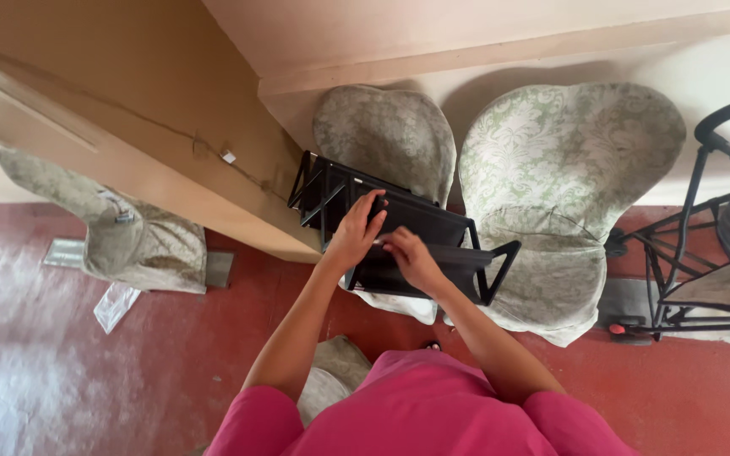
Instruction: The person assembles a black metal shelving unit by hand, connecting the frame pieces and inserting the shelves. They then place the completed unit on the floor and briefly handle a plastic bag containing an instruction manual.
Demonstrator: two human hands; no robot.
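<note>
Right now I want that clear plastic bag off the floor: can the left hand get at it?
Probably not without stepping over: the left hand rests on the black rack, and the plastic bag lies well off to the left.

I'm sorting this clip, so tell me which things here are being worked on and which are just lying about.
In hand: black rack, left hand, right hand.
Lying about: two covered chairs, third covered chair, plastic wrapper, black metal frame.

Wall corner [238,203] crowds rack [416,228] left; right side seemingly open.
</note>
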